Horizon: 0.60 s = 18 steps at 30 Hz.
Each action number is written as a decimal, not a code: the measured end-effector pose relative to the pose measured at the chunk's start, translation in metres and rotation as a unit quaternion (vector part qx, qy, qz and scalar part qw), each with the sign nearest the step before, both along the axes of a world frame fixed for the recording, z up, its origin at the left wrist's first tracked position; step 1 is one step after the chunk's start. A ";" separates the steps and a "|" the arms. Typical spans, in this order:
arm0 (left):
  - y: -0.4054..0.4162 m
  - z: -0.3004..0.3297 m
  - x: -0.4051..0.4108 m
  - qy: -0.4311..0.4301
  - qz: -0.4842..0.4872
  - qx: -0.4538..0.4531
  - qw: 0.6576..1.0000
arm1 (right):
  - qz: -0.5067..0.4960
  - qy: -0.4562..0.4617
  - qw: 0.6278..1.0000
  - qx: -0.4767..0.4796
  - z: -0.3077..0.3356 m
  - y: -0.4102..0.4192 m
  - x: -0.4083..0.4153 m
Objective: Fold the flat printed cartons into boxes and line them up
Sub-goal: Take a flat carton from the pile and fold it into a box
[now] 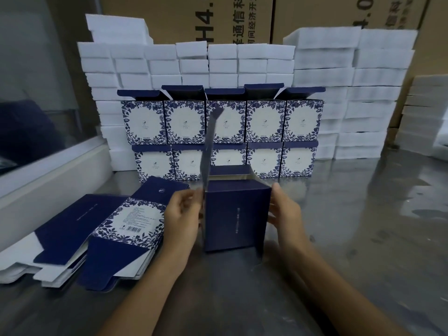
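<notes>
Boxes (221,133): 10 stacked (2 rows), 1 carton (236,214) in hands.

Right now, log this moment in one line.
step: folding carton | left hand: pinches blurred flap | right hand: holds side | finished boxes: two stacked rows

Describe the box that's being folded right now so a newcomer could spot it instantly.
Start at the two-tier wall of floral boxes mid-table. Just in front stands one carton between the left hand and right hand. Unlike those, it shows a plain navy face, with a blurred flap sticking up.
</notes>
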<state>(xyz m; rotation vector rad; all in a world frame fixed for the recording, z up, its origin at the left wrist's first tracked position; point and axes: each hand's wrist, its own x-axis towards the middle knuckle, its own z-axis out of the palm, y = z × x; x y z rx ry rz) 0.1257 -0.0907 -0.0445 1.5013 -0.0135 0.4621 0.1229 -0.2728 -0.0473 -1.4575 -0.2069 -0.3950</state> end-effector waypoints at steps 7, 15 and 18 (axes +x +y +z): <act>0.005 -0.006 0.001 -0.031 -0.047 0.045 0.997 | -0.079 0.006 0.997 -0.019 -0.005 -0.001 0.006; -0.002 -0.002 -0.006 -0.102 -0.054 0.105 0.988 | -0.097 -0.051 0.993 -0.036 0.000 0.000 0.002; -0.003 0.003 -0.007 -0.092 -0.056 0.072 0.992 | -0.031 -0.031 0.999 -0.031 0.000 0.004 -0.002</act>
